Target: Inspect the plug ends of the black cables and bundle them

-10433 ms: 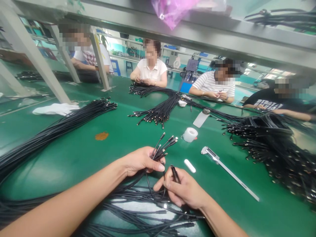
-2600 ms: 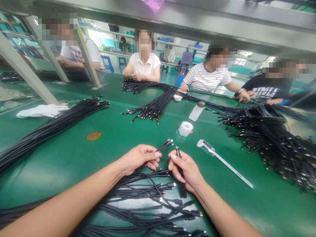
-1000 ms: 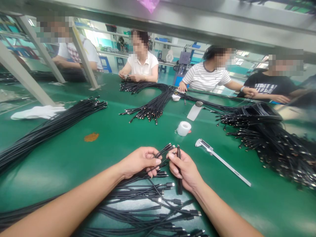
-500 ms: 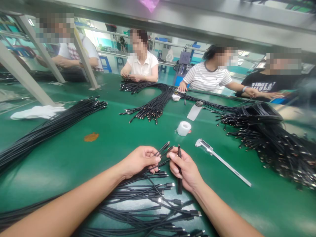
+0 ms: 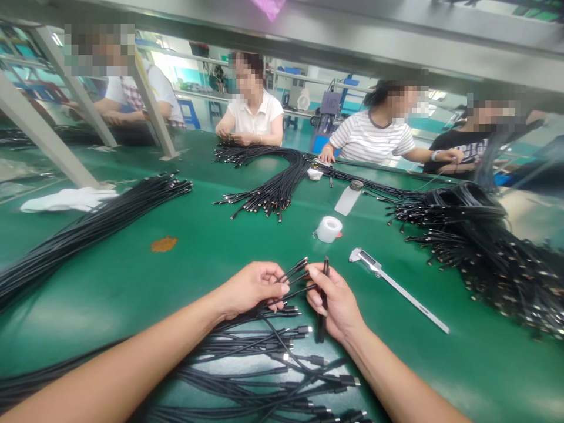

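My left hand is closed round a few black cables, whose metal-tipped plugs point up to the right. Beside it, my right hand grips a slim black tool, held nearly upright, that looks like tweezers. The right thumb and forefinger are close to the cable ends, and one cable reaches toward that palm. Below both hands, a spread of loose black cables lies on the green table, plugs facing right.
A digital caliper lies to the right. Beyond my hands are a white tape roll and a bottle. Cable bundles lie left, far centre and right. Several people sit across the table beneath a metal beam.
My right hand has shifted slightly right with the black tool, which leans a little more. The cable ends in my left hand have moved slightly right. At the far right, a person's arms have moved.
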Tool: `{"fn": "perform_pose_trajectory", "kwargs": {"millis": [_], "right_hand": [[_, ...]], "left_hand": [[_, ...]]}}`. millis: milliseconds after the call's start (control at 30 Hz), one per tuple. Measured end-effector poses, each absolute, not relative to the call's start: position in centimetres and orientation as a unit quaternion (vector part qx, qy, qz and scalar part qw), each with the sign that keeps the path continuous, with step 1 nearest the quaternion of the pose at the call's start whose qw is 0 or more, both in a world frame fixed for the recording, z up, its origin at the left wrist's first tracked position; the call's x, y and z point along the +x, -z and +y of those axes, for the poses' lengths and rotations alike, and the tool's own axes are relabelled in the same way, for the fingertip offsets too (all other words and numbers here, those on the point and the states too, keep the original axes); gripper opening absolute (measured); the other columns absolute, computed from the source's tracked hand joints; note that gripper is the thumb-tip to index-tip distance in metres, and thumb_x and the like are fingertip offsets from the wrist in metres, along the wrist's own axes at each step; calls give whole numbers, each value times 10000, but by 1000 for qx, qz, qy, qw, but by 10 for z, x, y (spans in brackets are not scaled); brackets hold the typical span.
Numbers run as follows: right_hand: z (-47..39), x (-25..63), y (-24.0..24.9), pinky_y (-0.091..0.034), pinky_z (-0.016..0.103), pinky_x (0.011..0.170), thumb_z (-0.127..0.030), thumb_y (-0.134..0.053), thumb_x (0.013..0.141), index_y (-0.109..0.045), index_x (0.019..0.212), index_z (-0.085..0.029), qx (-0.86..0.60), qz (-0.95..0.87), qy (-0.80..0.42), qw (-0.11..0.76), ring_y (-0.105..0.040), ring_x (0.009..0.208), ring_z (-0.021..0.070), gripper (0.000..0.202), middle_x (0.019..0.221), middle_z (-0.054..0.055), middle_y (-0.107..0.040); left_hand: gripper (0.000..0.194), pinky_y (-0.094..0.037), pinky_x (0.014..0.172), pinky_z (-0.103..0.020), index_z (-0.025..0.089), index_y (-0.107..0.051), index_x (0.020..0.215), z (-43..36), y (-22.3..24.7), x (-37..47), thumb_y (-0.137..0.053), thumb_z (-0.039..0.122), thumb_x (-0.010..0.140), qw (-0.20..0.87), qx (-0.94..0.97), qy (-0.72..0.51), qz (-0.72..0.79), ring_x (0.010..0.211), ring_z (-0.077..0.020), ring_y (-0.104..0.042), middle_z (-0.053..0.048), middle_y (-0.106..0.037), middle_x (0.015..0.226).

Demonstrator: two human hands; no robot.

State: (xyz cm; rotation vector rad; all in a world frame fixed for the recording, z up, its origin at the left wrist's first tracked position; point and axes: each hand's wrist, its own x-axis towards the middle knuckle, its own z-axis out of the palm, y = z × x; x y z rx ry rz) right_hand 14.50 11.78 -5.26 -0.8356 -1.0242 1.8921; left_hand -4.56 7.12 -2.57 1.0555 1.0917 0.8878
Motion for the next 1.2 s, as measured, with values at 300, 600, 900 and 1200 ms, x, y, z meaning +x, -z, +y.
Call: {"fn": "perform_pose_trajectory", "kwargs": {"millis": [300, 600, 900, 1200], "right_hand": [[122, 143, 49, -186, 148, 301, -543, -710, 814, -654, 898, -105, -342, -339, -762, 433, -347, 339, 27, 450, 551, -17, -541], [120, 143, 52, -211, 133, 287, -463, -791, 748, -661, 985, -139, -359, -387, -713, 461, -421, 359, 18, 422, 780, 13, -646], [132, 153, 50, -217, 142, 280, -497, -739, 798, -660, 1022, -122, -404, -491, -619, 461, -328, 307, 49, 445, 421, -40, -503], [128, 152, 45, -214, 139, 280, -522, -789, 720, -668, 975, -107, -431, -489, -628, 426, -332, 291, 46, 501, 401, -28, -511]], "left_hand": [[336, -483, 604, -221, 114, -582, 818, 71, 25, -46, -779, 377, 748, 641, 457, -387, 481, 568, -108, -588, -29, -660, 648], [363, -476, 595, -217, 114, -578, 818, 71, 23, -46, -774, 411, 743, 637, 453, -382, 493, 570, -112, -596, -34, -661, 649], [380, -447, 561, -198, 116, -579, 797, 72, 21, -46, -771, 437, 735, 622, 450, -380, 515, 540, -105, -590, -24, -645, 608], [363, -438, 554, -198, 123, -566, 780, 72, 21, -45, -764, 424, 737, 619, 451, -383, 517, 539, -105, -590, -19, -644, 607]]}}
